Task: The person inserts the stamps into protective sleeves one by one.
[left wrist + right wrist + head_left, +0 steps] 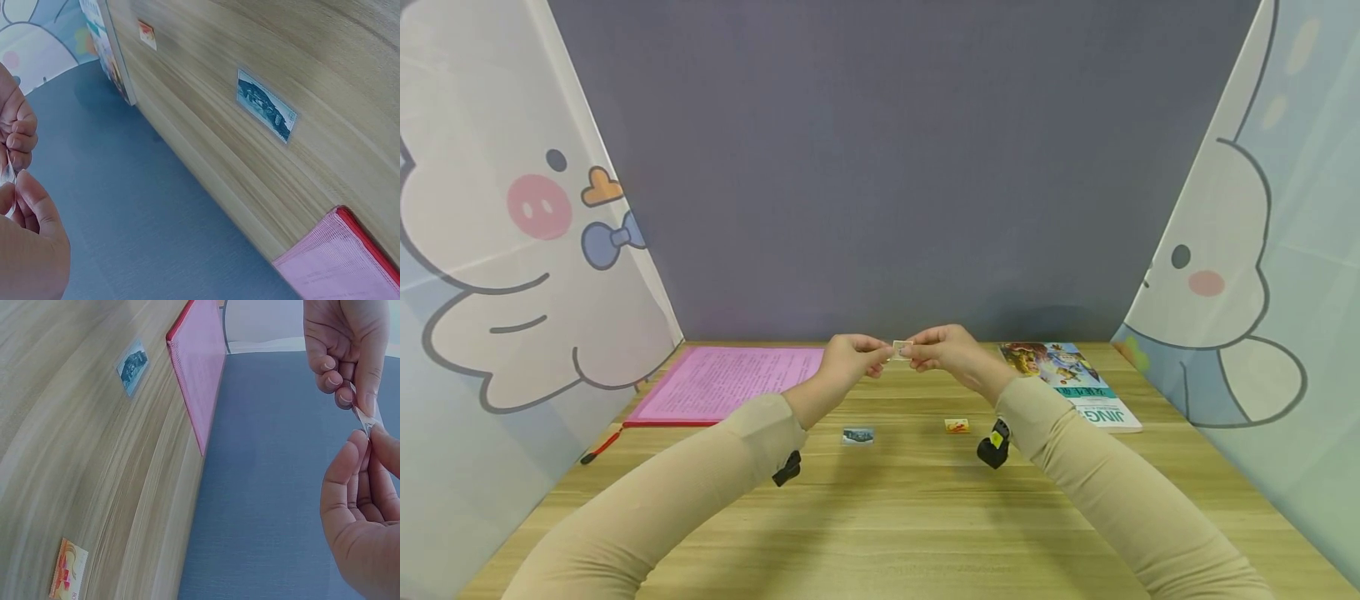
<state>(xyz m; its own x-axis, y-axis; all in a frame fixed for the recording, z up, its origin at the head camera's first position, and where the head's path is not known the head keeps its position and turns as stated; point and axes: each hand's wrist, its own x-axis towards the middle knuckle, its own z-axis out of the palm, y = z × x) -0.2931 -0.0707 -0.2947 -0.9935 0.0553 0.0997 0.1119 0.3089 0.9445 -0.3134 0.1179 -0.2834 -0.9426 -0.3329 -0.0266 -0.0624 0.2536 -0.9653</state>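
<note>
both grips (844, 360) (952, 353) pinch, seemingly, a stamp (902, 347) above wood-grained table (887, 533).

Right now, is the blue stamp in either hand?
No: the blue stamp lies on the table, while the left hand and right hand pinch a small pale piece.

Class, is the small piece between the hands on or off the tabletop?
Off the tabletop: the left hand and right hand pinch the small piece, and both wrist views show it held clear.

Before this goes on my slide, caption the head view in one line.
Left hand and right hand pinch one small pale piece above a wood-grain table where two stamps lie.
</note>
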